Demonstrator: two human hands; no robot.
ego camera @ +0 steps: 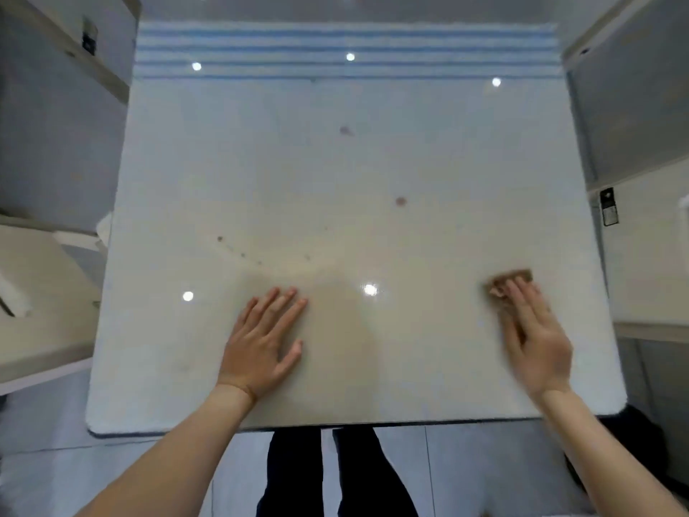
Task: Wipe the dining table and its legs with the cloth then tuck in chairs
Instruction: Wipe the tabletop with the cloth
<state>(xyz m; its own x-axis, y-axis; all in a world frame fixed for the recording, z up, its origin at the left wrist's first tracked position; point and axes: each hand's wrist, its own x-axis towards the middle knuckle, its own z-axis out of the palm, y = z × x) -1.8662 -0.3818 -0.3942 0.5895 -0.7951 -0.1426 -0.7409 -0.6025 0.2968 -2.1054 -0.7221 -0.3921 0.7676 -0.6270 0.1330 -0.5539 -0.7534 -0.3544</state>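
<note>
Right hand (533, 337): fingers straight, pressed flat on the brown cloth (512, 279), motion-blurred. Position is 4 o'clock on the dining table (373, 162), with the cloth edge showing past the fingertips. Left hand (261, 345): fingers extended and spread, palm down on the tabletop at 6 o'clock, holding nothing. Reddish spots (400, 201) near centre and toward 12 o'clock; small specks (220, 238) toward 9 o'clock.

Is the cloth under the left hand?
No, the left hand lies flat and bare on the dining table, while the brown cloth is pressed under the right hand.
</note>
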